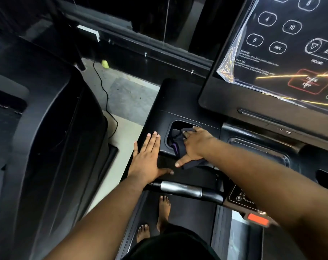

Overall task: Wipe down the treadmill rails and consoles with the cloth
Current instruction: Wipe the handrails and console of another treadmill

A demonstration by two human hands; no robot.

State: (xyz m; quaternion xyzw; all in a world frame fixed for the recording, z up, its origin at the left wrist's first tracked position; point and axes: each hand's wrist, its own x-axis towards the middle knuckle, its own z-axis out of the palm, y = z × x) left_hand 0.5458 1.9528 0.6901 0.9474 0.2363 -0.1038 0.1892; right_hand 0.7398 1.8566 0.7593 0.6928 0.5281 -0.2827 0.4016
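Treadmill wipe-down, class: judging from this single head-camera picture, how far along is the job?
Done: nothing can be confirmed; no surface shows an obvious wiped mark. In hand: the right hand pushes the dark cloth into the cup-holder recess, while the left hand rests flat on the console ledge beside it. Left, apparently: the touch panel and the handlebar.

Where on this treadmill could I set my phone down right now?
Bare room: the flat console top between the screen and the floor gap. Crowded: the cup pocket, filled by the cloth under the right hand, and the ledge under the flat left hand.
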